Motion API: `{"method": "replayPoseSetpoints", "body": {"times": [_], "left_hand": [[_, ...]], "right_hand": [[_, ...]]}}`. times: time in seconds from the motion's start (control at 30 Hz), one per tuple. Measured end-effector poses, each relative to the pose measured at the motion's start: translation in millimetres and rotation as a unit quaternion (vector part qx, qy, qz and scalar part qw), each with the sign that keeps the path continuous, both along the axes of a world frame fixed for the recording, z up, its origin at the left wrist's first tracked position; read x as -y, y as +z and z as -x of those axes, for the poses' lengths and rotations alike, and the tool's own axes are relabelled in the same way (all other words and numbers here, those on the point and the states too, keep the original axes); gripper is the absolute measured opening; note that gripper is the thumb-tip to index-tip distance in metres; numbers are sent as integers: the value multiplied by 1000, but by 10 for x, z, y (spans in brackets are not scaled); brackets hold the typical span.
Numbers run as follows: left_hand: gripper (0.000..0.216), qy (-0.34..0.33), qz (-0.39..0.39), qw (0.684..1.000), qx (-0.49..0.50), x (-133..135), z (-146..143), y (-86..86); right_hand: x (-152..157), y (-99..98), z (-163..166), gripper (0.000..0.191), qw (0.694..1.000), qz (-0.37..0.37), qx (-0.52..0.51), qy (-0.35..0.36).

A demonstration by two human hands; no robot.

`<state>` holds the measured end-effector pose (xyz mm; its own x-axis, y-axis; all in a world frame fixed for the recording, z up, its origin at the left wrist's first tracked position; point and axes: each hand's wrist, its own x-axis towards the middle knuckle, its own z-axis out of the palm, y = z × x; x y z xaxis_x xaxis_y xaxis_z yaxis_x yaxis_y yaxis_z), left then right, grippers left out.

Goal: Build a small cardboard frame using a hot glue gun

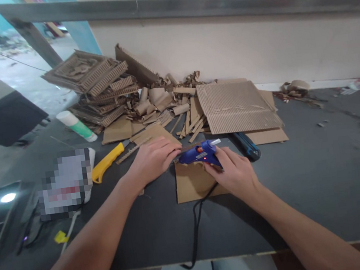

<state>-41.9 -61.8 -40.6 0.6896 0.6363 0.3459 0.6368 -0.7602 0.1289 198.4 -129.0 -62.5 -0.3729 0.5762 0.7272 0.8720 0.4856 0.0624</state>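
In the head view, my right hand [238, 169] is closed around the handle of a blue hot glue gun [197, 152], a small red light glowing on its side. A clear glue stick pokes out of its back end, and the nozzle points left toward my left hand [153, 158]. The fingers of my left hand are bent and pressed together just beside the nozzle; what they pinch is hidden. Under the gun lies a flat cardboard piece [191, 186] on the dark table [153, 239]. Another cardboard sheet [156, 133] is right behind my left hand.
A yellow utility knife [107, 162] and a green-white glue stick tube [76, 126] lie left. Stacked corrugated cardboard [94, 79] stands behind, with loose strips and rolls [159, 100]. A dark cutter [247, 146] lies by a corrugated sheet [238, 106]. The gun's black cord [196, 225] trails frontward.
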Motion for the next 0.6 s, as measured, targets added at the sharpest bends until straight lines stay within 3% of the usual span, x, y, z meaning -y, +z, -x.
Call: {"method": "replayPoseSetpoints", "body": {"times": [0.6], "left_hand": [[27,-12,147,988,45,-70,82,-50]], "right_hand": [[-3,-64,-5,27,999,17,28,16]]}}
